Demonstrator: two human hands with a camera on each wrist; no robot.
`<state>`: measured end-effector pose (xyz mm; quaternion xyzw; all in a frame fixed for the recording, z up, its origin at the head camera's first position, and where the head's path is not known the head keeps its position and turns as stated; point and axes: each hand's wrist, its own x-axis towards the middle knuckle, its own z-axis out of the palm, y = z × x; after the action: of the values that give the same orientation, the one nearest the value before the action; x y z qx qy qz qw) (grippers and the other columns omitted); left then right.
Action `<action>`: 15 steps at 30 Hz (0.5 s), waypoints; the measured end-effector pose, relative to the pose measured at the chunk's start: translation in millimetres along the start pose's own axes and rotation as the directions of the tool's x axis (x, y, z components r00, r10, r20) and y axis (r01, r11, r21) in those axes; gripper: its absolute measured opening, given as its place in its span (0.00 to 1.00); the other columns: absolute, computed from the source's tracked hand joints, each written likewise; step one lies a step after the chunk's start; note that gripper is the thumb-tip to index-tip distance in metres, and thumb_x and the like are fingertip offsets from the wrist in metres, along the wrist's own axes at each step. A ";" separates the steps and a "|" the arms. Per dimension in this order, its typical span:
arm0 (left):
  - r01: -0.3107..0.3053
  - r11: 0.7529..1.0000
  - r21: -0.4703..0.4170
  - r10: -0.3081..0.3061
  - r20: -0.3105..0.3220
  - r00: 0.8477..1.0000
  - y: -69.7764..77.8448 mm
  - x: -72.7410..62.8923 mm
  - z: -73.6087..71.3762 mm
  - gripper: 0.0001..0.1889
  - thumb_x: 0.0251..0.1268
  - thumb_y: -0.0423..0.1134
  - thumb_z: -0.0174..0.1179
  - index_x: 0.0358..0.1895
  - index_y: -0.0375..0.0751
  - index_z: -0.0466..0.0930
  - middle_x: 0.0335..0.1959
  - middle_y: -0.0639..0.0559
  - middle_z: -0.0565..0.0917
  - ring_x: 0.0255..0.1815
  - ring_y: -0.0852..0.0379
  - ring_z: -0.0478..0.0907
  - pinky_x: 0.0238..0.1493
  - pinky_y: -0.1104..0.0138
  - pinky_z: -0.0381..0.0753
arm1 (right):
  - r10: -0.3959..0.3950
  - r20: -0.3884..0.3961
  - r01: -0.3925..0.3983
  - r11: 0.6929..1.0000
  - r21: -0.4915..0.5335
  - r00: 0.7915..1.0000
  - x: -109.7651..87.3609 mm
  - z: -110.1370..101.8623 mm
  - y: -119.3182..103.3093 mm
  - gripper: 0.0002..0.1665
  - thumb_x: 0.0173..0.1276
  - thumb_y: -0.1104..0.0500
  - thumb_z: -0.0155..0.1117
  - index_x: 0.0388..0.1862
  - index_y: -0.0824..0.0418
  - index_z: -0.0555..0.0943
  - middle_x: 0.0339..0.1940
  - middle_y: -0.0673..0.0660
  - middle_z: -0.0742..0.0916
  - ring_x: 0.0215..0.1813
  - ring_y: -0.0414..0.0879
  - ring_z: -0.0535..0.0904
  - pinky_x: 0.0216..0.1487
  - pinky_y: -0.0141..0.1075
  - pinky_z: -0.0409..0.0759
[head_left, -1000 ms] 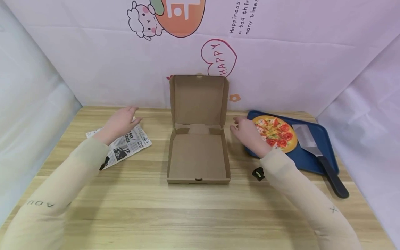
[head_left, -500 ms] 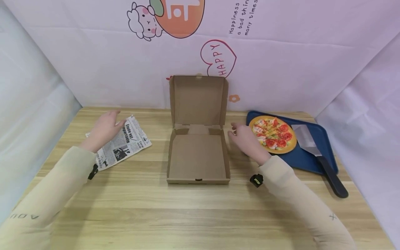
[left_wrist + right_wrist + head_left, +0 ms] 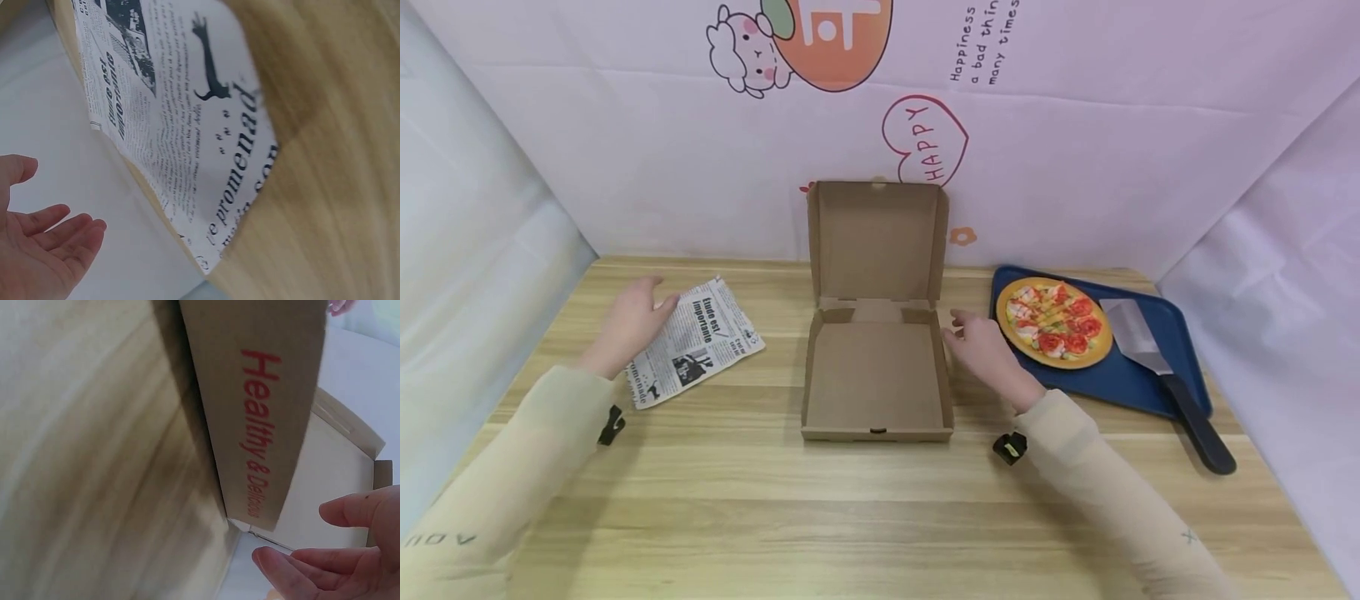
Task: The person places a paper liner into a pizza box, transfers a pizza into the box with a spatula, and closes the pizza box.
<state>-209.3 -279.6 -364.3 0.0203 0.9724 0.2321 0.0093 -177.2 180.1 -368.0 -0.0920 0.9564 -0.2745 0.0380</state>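
My left hand (image 3: 628,323) is over the left part of a sheet of newsprint-patterned paper (image 3: 706,340). In the left wrist view its fingers are relaxed and hold nothing, apart from the paper (image 3: 187,112). My right hand (image 3: 987,354) hangs between the cardboard box and the blue tray, with its fingertips near the box's right wall. The brown cardboard pizza box (image 3: 877,375) stands with its lid (image 3: 880,242) raised. In the right wrist view the hand (image 3: 350,550) has loosely bent, parted fingers and a thumb, beside the box wall (image 3: 256,412) printed with red lettering.
On the right lies a blue tray (image 3: 1183,333) with a toy-like pizza (image 3: 1054,323) and a metal spatula (image 3: 1150,350), whose black handle overhangs the tray's front edge. A white printed cloth (image 3: 1075,167) hangs behind the wooden table (image 3: 880,517).
The left hand has moved left and toward the person, uncovering more of the paper. The right hand has come slightly nearer the person and left, uncovering the pizza. The box has not moved.
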 end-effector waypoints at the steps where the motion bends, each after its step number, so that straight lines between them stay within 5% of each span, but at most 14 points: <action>1: 0.008 1.000 -0.001 -0.008 -0.001 1.000 -1.3 -0.7 0.4 0.31 0.70 0.43 0.42 0.63 0.18 0.51 0.60 0.20 0.57 0.61 0.26 0.54 0.61 0.37 0.53 | 0.003 0.005 -0.003 1.000 0.010 1.000 -0.3 1.5 0.6 0.28 0.68 0.58 0.49 0.61 0.77 0.65 0.51 0.72 0.78 0.49 0.59 0.78 0.47 0.49 0.79; 15: 0.092 0.995 -0.039 -0.094 -0.044 0.995 -15.6 -14.7 5.1 0.31 0.69 0.43 0.40 0.60 0.13 0.52 0.57 0.17 0.57 0.59 0.24 0.54 0.60 0.37 0.54 | -0.018 -0.003 0.018 1.000 0.008 1.000 -10.1 18.4 1.6 0.28 0.68 0.60 0.49 0.61 0.76 0.64 0.55 0.74 0.75 0.42 0.55 0.81 0.32 0.39 0.82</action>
<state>-195.0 -291.8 -375.8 -0.0304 0.9678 0.2498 -0.0015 -165.3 173.8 -384.2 -0.1000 0.9544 -0.2790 0.0347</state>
